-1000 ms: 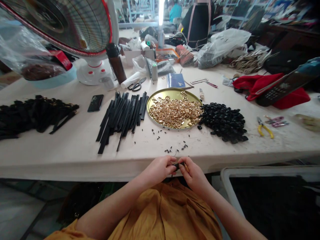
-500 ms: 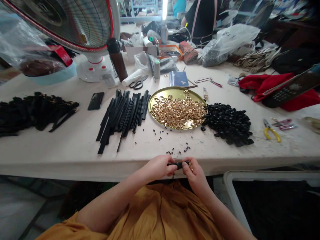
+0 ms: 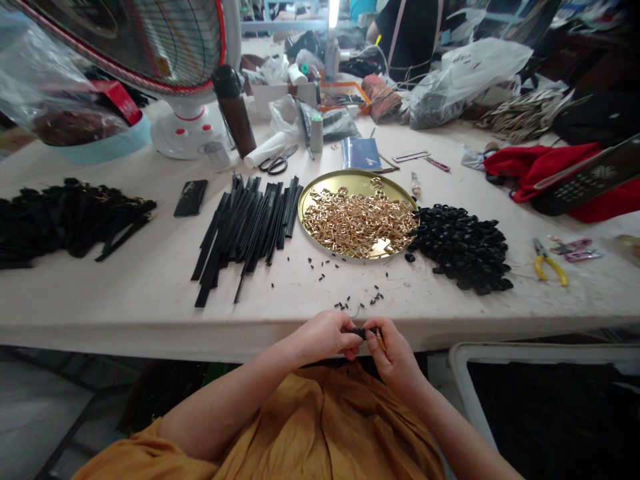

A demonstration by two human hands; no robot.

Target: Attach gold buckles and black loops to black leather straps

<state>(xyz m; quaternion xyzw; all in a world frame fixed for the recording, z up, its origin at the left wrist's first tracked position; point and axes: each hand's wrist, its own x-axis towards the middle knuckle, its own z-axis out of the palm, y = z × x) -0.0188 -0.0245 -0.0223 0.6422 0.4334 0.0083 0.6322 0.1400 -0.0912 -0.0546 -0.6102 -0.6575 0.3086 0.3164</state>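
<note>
Just past the table's near edge, a short black strap [image 3: 358, 332] runs between my two hands. My left hand [image 3: 334, 335] is closed on one end of it. The fingers of my right hand [image 3: 387, 343] pinch the other end, where a gold buckle [image 3: 381, 339] shows between thumb and forefinger. Beyond them, a round gold tray [image 3: 306, 230] holds a heap of gold buckles [image 3: 360, 223]. Black strips [image 3: 250, 227] lie to its left, and a pile of small black loops [image 3: 463, 250] touches its right side. Tiny black bits [image 3: 365, 300] are scattered before the tray.
At the back left stand a fan [image 3: 187, 133] and a dark bottle [image 3: 235, 113]. Scissors [image 3: 279, 161], a phone [image 3: 191, 198] and yellow-handled pliers [image 3: 550, 263] lie on the table. A white-rimmed bin [image 3: 457, 363] is at lower right; a person [image 3: 410, 40] is across the table.
My left hand has slid slightly right, closer to my right hand, so less of the black strap shows between them. The view has shifted a little.
</note>
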